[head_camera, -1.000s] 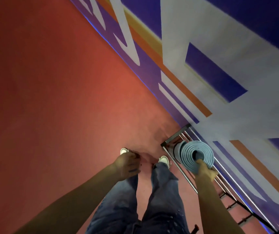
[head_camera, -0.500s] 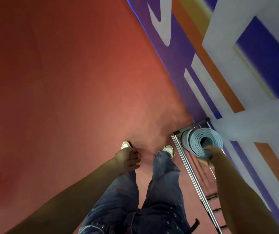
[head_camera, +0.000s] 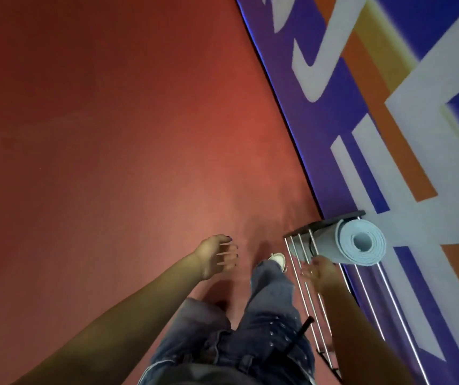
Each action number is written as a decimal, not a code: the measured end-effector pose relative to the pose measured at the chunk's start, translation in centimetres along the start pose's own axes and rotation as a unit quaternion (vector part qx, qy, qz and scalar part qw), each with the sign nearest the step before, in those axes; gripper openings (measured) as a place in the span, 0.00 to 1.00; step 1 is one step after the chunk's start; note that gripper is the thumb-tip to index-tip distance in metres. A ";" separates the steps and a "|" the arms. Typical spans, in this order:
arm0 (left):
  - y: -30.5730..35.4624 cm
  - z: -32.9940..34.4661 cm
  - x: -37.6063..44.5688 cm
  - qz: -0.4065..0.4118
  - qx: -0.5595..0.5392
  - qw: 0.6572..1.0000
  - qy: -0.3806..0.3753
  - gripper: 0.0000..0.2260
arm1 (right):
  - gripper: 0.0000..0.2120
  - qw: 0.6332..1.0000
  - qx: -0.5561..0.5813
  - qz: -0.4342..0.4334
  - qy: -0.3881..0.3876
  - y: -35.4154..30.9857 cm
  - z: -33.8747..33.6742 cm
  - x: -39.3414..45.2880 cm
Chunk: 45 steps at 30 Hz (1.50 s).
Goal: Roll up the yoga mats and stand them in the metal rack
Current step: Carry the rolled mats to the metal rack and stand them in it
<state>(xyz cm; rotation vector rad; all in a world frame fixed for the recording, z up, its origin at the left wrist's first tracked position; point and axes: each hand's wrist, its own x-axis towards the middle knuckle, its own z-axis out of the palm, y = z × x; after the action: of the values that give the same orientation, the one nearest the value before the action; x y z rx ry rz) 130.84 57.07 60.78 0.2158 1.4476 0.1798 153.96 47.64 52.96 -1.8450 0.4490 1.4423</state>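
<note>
Rolled mat (head_camera: 361,243) stands at the rack's (head_camera: 306,287) far end, right hand (head_camera: 320,275) open beside it, left hand (head_camera: 217,257) loose; unsupported, it might tip or unroll

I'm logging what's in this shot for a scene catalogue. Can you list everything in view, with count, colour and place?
yoga mat: one, light blue, rolled, standing in the far end of the rack.
metal rack: one, silver bars with a dark end frame, along the foot of the wall.
floor: one, red, left and centre.
wall: one, purple with white and orange shapes, right.
shoe: one visible, white, beside the rack.
jeans: one pair, blue, bottom centre.
left hand: one, fingers spread, over the floor, holding nothing.
right hand: one, open, over the rack just below the mat.
</note>
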 end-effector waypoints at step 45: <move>-63.9 -82.4 -33.9 0.203 -0.888 0.122 0.394 0.09 | 0.08 0.045 -0.874 0.005 -0.484 108.8 52.9 -63.2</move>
<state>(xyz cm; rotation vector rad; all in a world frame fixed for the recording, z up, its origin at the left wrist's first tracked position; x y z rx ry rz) 44.59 -10.12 68.14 -1.8253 0.9389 2.6358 26.01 3.38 70.77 0.1978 1.5730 -1.2597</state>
